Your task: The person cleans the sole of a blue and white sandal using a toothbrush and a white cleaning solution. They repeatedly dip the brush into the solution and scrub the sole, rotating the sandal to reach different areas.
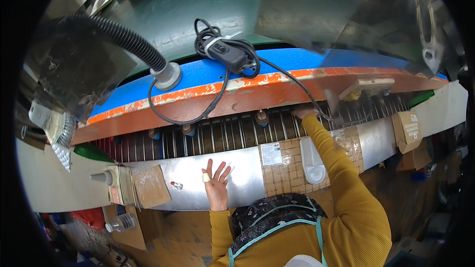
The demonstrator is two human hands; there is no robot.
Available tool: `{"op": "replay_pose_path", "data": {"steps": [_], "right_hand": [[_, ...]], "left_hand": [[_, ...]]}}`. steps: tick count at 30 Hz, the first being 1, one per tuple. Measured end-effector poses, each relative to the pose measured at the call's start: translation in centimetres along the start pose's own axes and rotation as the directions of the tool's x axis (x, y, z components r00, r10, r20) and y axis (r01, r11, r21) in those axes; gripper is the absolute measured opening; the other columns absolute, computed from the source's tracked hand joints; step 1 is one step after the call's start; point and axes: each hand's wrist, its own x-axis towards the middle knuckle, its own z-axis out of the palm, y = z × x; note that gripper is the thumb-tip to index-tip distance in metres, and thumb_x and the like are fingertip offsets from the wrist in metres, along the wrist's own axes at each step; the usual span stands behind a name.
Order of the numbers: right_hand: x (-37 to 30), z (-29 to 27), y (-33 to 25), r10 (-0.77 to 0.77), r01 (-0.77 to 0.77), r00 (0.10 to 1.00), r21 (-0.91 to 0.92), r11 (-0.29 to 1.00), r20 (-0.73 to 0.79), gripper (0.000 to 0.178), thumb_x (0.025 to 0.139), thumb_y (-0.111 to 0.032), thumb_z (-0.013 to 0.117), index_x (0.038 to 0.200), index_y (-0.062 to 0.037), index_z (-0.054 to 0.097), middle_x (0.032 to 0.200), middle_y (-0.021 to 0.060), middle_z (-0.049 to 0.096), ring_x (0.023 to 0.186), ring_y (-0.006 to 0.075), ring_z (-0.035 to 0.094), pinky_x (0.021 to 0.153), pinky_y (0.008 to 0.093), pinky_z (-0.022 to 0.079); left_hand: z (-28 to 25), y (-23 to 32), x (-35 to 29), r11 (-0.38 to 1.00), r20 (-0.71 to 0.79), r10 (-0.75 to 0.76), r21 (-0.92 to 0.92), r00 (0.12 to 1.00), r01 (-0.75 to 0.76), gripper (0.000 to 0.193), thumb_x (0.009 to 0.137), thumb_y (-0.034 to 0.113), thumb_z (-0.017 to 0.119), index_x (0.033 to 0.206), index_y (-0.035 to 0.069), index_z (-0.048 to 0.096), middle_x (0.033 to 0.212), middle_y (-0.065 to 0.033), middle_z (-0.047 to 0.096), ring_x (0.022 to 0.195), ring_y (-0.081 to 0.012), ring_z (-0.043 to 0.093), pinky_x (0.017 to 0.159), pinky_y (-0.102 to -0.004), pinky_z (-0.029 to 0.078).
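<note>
My left hand (216, 192) is held palm up over the shiny metal ledge (242, 178), fingers spread, holding nothing. A cream-coloured cover (206, 177) sits on its thumb. My right arm stretches forward, and my right hand (304, 112) reaches in at the row of metal rods (222, 137) below the machine's orange-brown front beam (237, 98). Its fingertips are too small and hidden to show a grip. Among the rods stand small brown pieces with bluish-grey lower parts, one (261, 117) left of my right hand and another (188, 129) farther left.
A long white plastic tray (312, 163) lies on taped cardboard (282, 173) under my right arm. A small red-tipped item (176, 185) and a cardboard piece (151, 186) lie to the left. A black cable bundle (227, 54) hangs over the beam; a cardboard box (406, 131) stands right.
</note>
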Motion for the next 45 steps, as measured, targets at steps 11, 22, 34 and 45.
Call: {"op": "replay_pose_path", "data": {"steps": [11,22,34,45], "right_hand": [[2.6,-4.9,4.2,-0.189,0.157,0.982,-0.464,0.872,-0.022,0.072,0.078,-0.057,0.059,0.139,-0.0202,0.048,0.139,0.0153,0.052,0.122,0.0317,0.056,0.103,0.0447,0.043],[-11.4,-14.4,4.7,-0.269,0.093,0.954,0.717,0.69,0.135,0.063,0.069,-0.031,0.085,0.108,-0.0026,0.044,0.087,0.0116,0.064,0.072,0.0132,0.063,0.059,0.0236,0.049],[-33.1,-11.2,3.1,-0.597,0.295,0.711,0.612,0.733,0.372,0.066,0.064,-0.045,0.09,0.093,-0.0031,0.047,0.087,0.0044,0.049,0.082,0.0154,0.049,0.071,0.0283,0.044],[-36.7,-10.1,3.2,-0.55,0.315,0.736,0.519,0.794,0.395,0.075,0.055,-0.054,0.092,0.092,-0.0045,0.049,0.08,-0.0001,0.045,0.073,0.0114,0.045,0.065,0.0256,0.042]], "left_hand": [[1.0,-0.2,0.1,0.993,0.061,-0.004,0.119,0.998,-0.003,0.066,0.099,0.06,0.034,0.147,0.017,0.04,0.133,-0.0121,0.058,0.116,-0.0208,0.057,0.082,-0.0315,0.03],[7.6,-3.2,-1.9,0.976,0.388,-0.062,0.217,0.92,-0.026,0.071,0.094,0.056,0.048,0.15,0.015,0.034,0.142,-0.0153,0.05,0.129,-0.0287,0.049,0.108,-0.0505,0.028],[5.6,-9.3,-9.3,0.958,0.534,-0.288,0.153,0.795,0.244,0.076,0.063,-0.006,0.084,0.131,0.002,0.051,0.124,-0.0092,0.062,0.115,-0.0212,0.06,0.101,-0.0351,0.048],[3.7,-10.2,-9.9,0.965,0.696,-0.146,0.257,0.703,-0.055,0.095,0.047,0.01,0.096,0.133,0.008,0.054,0.127,-0.0065,0.061,0.121,-0.0223,0.054,0.105,-0.0392,0.043]]}}
